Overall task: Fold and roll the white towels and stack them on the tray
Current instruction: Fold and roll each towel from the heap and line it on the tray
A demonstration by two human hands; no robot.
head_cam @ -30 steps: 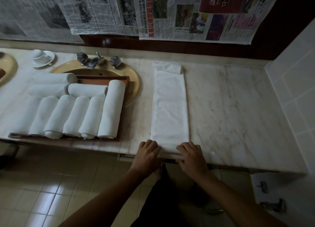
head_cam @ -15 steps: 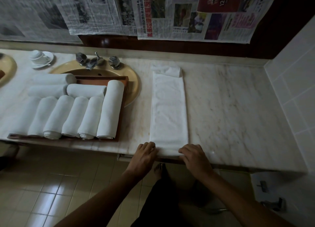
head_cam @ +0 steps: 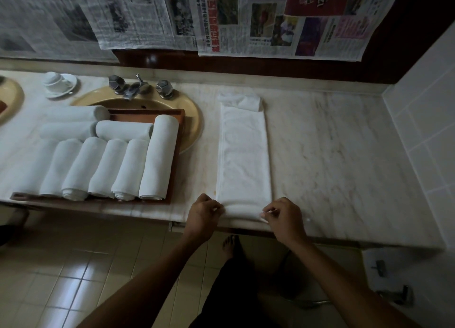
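A white towel [head_cam: 243, 152], folded into a long narrow strip, lies on the marble counter [head_cam: 344, 160] and runs away from me. Its near end is curled into a small roll at the counter's front edge. My left hand [head_cam: 203, 215] pinches the roll's left end. My right hand [head_cam: 283, 218] pinches its right end. To the left, a brown wooden tray [head_cam: 178, 140] rests over the sink and holds several rolled white towels [head_cam: 157, 157].
A yellow sink [head_cam: 192, 128] with metal taps [head_cam: 134, 88] lies under the tray's far end. A white cup on a saucer [head_cam: 59, 83] stands at the back left. A small folded white cloth [head_cam: 242, 99] lies at the towel's far end. Tiled wall closes the right side.
Both hands slid from lying flat on the towel's near end to its two corners and turned that end up into a first small roll.
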